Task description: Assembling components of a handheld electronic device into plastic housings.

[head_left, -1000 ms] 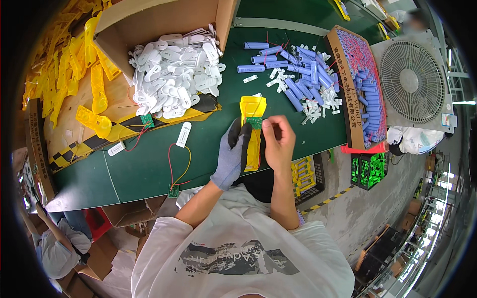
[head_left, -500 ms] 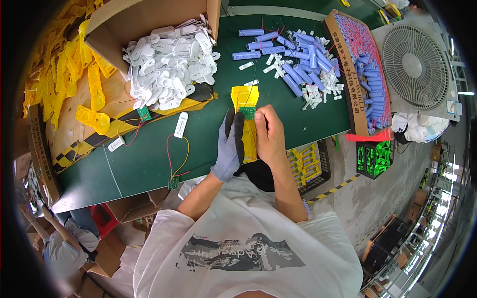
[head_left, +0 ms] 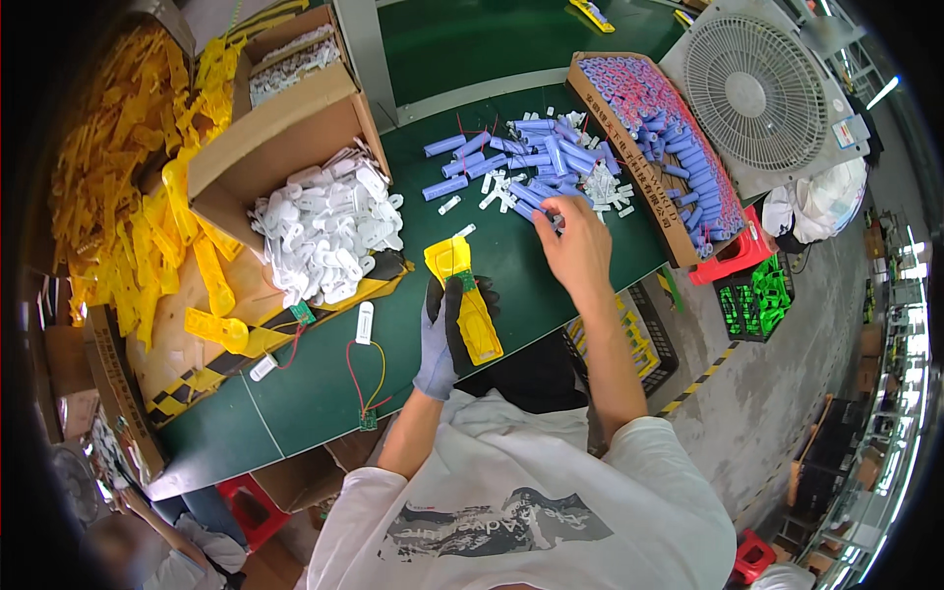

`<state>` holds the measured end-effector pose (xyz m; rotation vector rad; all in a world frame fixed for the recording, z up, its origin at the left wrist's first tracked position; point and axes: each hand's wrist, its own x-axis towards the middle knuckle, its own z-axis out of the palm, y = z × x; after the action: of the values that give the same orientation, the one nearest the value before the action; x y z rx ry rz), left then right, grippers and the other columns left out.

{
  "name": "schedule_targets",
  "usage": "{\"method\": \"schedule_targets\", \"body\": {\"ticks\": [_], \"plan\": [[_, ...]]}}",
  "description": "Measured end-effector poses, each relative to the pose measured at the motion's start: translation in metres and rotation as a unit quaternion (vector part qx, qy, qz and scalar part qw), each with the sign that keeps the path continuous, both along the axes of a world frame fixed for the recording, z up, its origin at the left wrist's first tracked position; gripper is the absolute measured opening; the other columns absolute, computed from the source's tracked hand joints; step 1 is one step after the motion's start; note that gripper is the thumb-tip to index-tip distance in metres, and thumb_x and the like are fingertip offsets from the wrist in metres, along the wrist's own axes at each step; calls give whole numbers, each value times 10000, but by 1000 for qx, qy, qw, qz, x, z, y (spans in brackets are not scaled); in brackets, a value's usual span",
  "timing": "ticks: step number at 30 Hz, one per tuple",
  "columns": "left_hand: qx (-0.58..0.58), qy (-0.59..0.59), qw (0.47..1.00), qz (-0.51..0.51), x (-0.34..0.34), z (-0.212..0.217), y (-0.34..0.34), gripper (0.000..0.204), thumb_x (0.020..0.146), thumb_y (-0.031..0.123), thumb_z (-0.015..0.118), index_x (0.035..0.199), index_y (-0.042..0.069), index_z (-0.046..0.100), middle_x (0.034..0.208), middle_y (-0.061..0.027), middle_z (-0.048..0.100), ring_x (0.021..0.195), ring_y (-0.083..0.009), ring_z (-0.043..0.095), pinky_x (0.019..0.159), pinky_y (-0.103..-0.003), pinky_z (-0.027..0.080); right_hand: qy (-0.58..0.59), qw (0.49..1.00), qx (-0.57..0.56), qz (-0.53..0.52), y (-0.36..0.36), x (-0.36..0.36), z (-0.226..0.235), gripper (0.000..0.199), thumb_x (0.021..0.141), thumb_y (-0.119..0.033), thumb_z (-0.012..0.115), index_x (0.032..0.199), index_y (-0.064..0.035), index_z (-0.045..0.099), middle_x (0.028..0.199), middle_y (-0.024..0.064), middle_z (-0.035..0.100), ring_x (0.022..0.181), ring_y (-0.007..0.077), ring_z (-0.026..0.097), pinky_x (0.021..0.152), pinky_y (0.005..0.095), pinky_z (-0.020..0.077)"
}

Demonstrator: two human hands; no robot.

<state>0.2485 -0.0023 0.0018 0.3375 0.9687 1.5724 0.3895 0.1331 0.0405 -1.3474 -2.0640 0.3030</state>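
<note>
My left hand (head_left: 440, 339), in a grey glove with dark fingers, is closed around a long yellow plastic housing (head_left: 480, 332) above the green table. A small green circuit board (head_left: 460, 282) lies across the housing, under the gloved thumb. My bare right hand (head_left: 578, 246) is at the near edge of a pile of purple cylindrical battery cells (head_left: 556, 157). Its fingers are bent and a little apart, with nothing visible between them. Small white connector pieces (head_left: 601, 184) lie among the cells, some close to the fingertips.
White plastic covers (head_left: 324, 231) spill from a cardboard box (head_left: 285, 157) on the left, beside heaped yellow housings (head_left: 118, 177). Wired boards (head_left: 368, 420) lie along the front edge. A carton of cells (head_left: 657, 147) and a fan (head_left: 755, 88) stand at right. Crates sit below.
My right hand has left the circuit board and moved right and away to the battery pile. My left hand still holds the housing, now tilted. The whole view has turned and shifted.
</note>
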Motion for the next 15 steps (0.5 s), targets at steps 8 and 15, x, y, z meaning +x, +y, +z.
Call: {"method": "schedule_targets", "body": {"ticks": [8,15], "plan": [[6,41,998,38,7,-4,1,433,991,315,474,1355,150,305,972,-137,581,675,-214,631,587,-340,542,-57,992,79,81,18,-25,-8,144,781,-154,704,886,-72,652,808,91,615,715,287,623,613,389,489],[46,66,996,45,10,1,-6,697,990,241,487,1503,282,17,1022,-164,563,661,-219,627,547,-351,539,56,972,-6,226,36,-77,-10,177,794,-191,694,927,-80,660,819,73,635,729,293,633,626,392,500]]}}
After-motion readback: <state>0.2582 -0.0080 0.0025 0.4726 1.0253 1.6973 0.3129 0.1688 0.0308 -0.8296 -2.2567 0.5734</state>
